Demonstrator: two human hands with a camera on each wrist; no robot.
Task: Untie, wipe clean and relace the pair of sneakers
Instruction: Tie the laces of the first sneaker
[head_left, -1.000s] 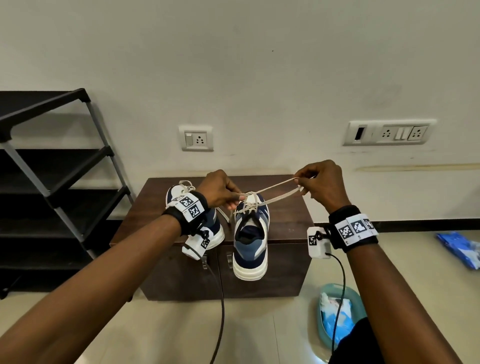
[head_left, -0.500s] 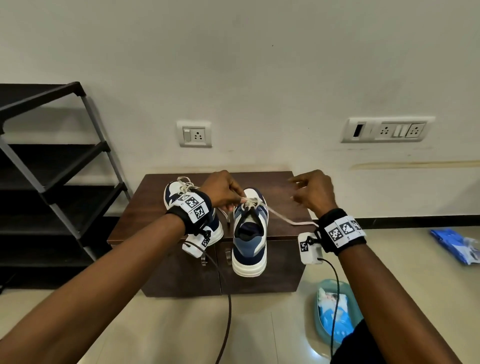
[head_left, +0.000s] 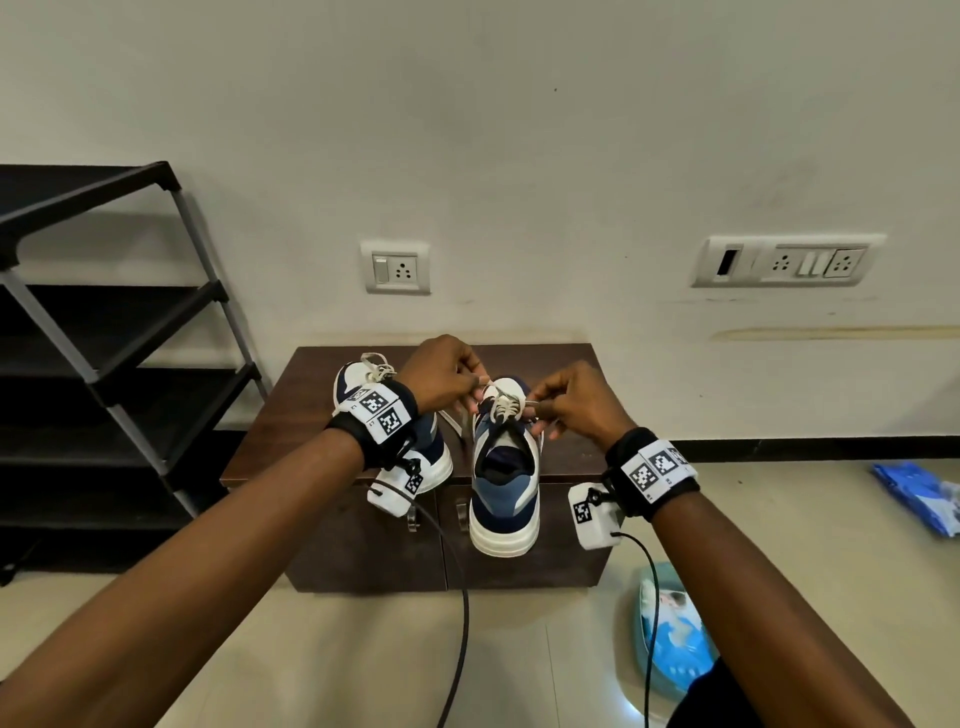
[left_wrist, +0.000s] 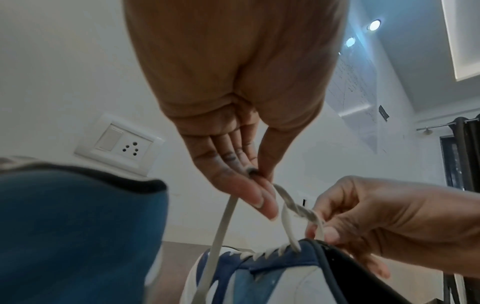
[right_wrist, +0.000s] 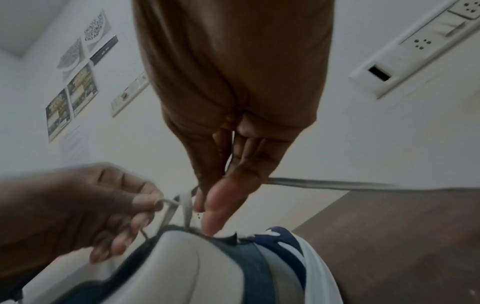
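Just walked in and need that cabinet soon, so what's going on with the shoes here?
A person is working on the lace of the right sneaker, which stands on the wooden cabinet with its heel over the front edge. The left hand pinches one strand near the top eyelets, and the right hand pinches the other strand close by. The left sneaker sits beside it, already tied in a bow. A teal basin sits on the floor.
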